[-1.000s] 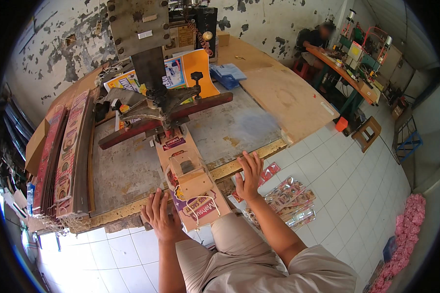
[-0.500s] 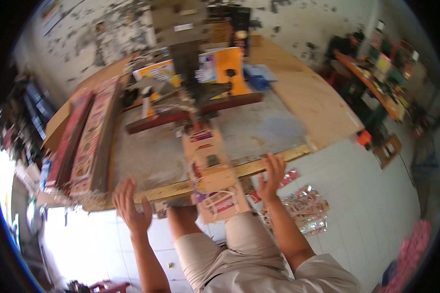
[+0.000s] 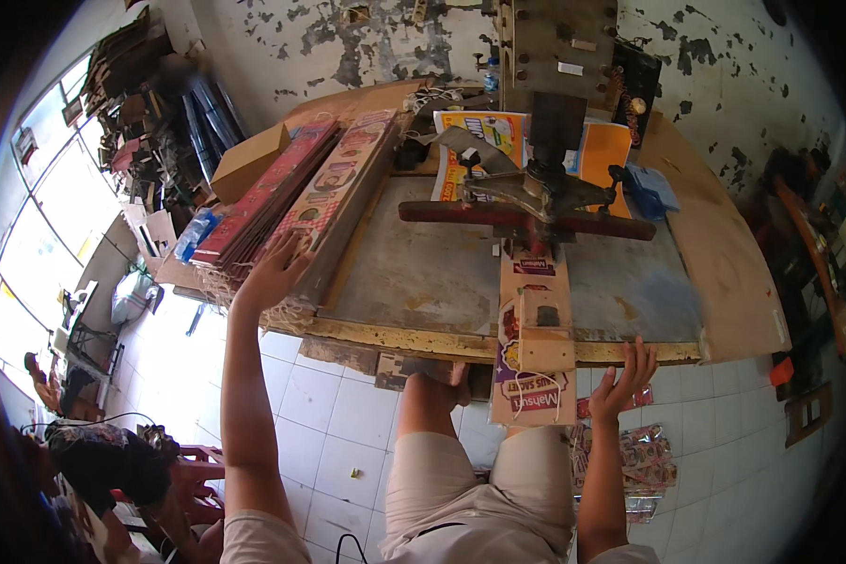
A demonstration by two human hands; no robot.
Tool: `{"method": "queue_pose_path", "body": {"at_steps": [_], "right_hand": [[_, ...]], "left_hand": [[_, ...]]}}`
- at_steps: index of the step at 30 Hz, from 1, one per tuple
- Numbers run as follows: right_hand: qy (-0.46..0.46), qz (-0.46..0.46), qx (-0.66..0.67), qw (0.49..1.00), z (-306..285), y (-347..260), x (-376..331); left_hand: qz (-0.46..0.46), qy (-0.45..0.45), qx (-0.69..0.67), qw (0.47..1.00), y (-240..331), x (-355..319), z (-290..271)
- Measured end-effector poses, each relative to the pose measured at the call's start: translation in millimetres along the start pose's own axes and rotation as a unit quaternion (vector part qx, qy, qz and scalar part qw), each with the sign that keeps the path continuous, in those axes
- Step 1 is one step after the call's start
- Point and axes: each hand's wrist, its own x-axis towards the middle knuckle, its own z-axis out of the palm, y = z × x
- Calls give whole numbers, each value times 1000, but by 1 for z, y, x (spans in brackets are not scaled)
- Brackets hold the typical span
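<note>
My left hand (image 3: 274, 271) lies with fingers stretched over the near end of a stack of printed pink-and-tan card strips (image 3: 343, 174). Whether it grips the top strip cannot be made out. Beside it is a stack of red strips (image 3: 271, 195). My right hand (image 3: 623, 379) is raised by the table's front edge, fingers apart, holding nothing. Between my hands a long tan board with printed labels (image 3: 534, 273) runs from under the press (image 3: 540, 202) past the table edge. A smaller tan piece with a dark patch (image 3: 546, 350) and a string loop (image 3: 556, 399) lie on it.
Table (image 3: 414, 273) has a worn wooden front edge. A long red crossbar (image 3: 451, 212) extends from the press. Shiny printed packets (image 3: 634, 461) lie on the tiled floor at right. A cardboard box (image 3: 252, 162) stands behind the red strips; a person (image 3: 113, 470) sits at lower left.
My view has turned left. My left hand has moved from beside the table's front edge onto the printed strip stack. My right hand stays raised and open near the edge.
</note>
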Motion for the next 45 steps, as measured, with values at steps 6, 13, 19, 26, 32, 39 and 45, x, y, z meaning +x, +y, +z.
{"method": "queue_pose_path", "body": {"at_steps": [6, 13, 19, 26, 32, 39, 45], "right_hand": [[-18, -6, -10, 1000, 1, 3, -4], [-3, -13, -16, 1000, 1, 1, -3], [-8, -8, -23, 1000, 0, 10, -5], [5, -14, -7, 1000, 6, 6, -4], [28, -16, -24, 999, 8, 9, -7], [37, -21, -28, 999, 8, 2, -1], [36, -43, -15, 998, 7, 2, 3]], "left_hand": [[58, 75, 172, 981, -29, 17, 19], [24, 155, 174, 972, -10, 33, 18], [-26, 14, 63, 998, 8, 41, 12], [-96, 72, 95, 988, 4, 30, 17], [-78, 85, 91, 989, -6, 36, 29], [-111, 65, 112, 985, -2, 33, 21], [-103, 50, 104, 988, -10, 37, 21]]}}
